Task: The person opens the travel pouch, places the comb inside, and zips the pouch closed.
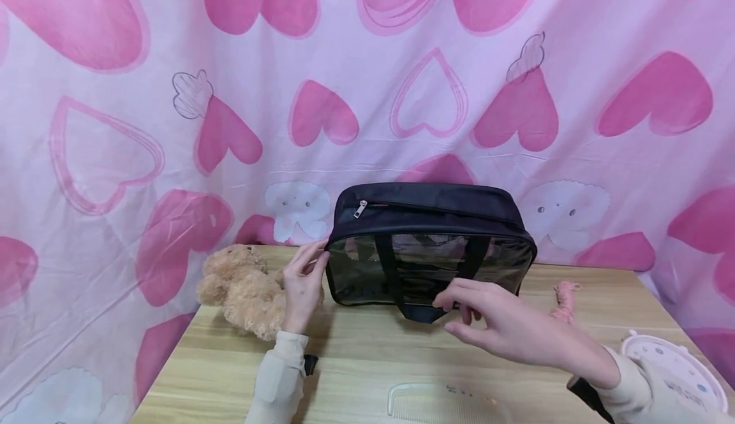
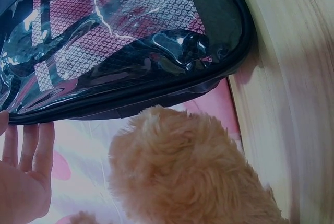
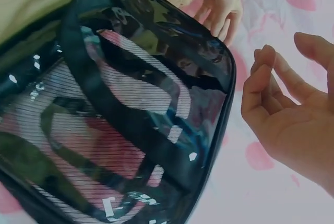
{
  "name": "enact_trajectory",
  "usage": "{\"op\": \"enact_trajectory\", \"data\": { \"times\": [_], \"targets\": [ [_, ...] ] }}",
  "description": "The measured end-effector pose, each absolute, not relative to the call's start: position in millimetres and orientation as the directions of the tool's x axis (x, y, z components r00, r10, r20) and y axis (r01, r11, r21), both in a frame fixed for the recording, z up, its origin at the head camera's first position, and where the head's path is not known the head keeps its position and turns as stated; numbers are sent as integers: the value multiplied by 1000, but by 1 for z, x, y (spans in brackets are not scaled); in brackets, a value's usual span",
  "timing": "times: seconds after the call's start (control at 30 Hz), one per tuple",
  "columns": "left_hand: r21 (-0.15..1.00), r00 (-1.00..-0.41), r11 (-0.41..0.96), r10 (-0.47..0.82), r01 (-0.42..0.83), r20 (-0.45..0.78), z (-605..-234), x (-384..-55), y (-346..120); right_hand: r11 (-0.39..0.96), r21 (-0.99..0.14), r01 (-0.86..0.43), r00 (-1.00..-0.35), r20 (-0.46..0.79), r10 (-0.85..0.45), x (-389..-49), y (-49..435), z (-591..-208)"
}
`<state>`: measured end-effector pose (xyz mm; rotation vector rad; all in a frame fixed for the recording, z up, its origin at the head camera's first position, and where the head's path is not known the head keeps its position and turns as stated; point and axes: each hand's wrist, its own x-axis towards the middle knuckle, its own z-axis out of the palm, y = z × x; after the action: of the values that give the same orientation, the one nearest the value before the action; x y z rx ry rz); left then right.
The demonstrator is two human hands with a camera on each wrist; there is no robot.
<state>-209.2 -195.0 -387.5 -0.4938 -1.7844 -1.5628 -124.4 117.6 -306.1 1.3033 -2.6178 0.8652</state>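
Note:
A black bag [image 1: 427,210] with a clear front panel stands upright on the table, its zipper pull at the upper left. The strap handle [image 1: 422,312] hangs down over the front. At the bag's left edge, my left hand [image 1: 304,287] pinches the rim; in the left wrist view the thumb is on the near side and the fingers [image 2: 42,148] lie behind. My right hand [image 1: 488,319] hovers before the bag's right half, fingers loosely bent and holding nothing. The right wrist view shows that hand [image 3: 292,112] apart from the bag.
A fluffy tan plush toy [image 1: 252,296] lies beside my left hand. Near the table's front is a translucent comb [image 1: 442,405]. To the right are a pink cord bundle [image 1: 565,299] and a round white spotted item [image 1: 677,363]. A heart-patterned curtain [image 1: 367,60] hangs behind.

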Motion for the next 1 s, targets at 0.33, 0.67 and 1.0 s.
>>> {"op": "enact_trajectory", "data": {
  "times": [0.33,0.67,1.0],
  "targets": [
    [684,-667,206,-156,700,729,-386,-211,-195,539,-505,-674,-723,301,-622,-110,139,-352],
    [649,-631,205,-153,733,761,-396,-219,-195,554,-633,-541,-801,184,-570,-99,160,-404],
    [671,-654,205,-152,713,741,-389,-212,-195,483,-783,-392,-786,12,-618,-98,186,-464]
  ]
}}
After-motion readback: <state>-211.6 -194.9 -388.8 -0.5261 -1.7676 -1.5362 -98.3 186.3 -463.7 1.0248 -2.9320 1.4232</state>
